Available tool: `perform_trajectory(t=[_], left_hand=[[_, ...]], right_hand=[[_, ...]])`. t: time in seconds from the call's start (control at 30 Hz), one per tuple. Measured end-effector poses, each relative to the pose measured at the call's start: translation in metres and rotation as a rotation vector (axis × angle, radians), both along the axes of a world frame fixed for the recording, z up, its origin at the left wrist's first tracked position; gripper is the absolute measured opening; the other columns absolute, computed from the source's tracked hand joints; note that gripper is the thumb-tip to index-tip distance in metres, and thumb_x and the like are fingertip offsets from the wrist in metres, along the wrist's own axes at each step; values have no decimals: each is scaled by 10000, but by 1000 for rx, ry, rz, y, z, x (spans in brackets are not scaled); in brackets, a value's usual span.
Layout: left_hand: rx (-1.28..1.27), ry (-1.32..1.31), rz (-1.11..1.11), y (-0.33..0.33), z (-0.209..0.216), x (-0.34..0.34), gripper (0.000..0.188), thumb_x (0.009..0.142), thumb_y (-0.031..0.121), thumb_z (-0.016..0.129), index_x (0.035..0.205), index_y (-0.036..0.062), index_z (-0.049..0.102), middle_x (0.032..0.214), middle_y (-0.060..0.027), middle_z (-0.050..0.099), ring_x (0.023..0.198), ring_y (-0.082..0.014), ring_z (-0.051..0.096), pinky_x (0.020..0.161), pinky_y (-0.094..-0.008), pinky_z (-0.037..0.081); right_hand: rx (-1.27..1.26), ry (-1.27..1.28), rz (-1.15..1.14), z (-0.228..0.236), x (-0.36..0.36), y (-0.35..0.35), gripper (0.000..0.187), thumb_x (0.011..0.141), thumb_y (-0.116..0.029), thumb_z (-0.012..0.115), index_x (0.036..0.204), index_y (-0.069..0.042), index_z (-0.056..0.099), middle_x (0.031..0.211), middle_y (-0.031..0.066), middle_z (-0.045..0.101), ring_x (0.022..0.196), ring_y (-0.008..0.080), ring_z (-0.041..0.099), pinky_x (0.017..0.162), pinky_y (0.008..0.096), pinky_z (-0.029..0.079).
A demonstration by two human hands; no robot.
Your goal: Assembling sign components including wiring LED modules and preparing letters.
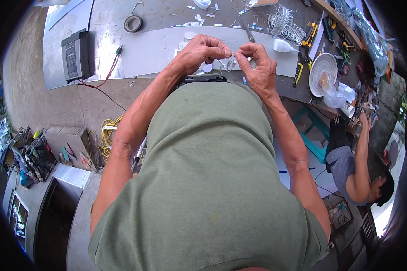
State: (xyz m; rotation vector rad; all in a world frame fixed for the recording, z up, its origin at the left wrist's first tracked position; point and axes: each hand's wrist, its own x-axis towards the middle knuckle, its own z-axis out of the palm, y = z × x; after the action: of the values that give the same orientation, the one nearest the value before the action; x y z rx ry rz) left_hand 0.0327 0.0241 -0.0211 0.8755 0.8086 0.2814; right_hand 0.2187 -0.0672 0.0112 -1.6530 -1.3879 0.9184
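On the left, we are seeing a black box [75,56] sitting on the worktop [167,16], its red and black cables trailing. A tape roll [139,26] is lying beyond a pale sheet [153,47]. Over that sheet, our left hand [202,49] is pinching a small piece [232,54], too tiny to make out, between thumb and forefinger. Our right hand [258,72] is meeting it, fingertips drawn together on the piece's other side. Farther right, wire coils [286,25] are lying tangled, and a yellow-and-black cutter [297,74] is resting near a round plate [315,86]. At the far right, another person [343,160] is reaching toward the worktop's end.
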Motion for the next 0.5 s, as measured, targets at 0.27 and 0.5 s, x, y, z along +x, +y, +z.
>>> perform_trajectory(t=[0.27,0.5], left_hand=[[-6,21,-7,1,0,1,137,847,175,755,847,41,725,714,13,638,593,-65,424,550,-233,327],[170,107,-43,-1,5,0,223,801,258,812,897,64,758,741,-10,674,624,-77,479,584,-259,373]], right_hand=[[360,-250,127,-4,-2,7,162,801,19,729,946,-40,691,845,67,691,763,204,665,653,332,518],[164,-172,28,0,-4,2,160,787,31,725,925,-46,698,834,67,690,738,194,661,653,326,522]])
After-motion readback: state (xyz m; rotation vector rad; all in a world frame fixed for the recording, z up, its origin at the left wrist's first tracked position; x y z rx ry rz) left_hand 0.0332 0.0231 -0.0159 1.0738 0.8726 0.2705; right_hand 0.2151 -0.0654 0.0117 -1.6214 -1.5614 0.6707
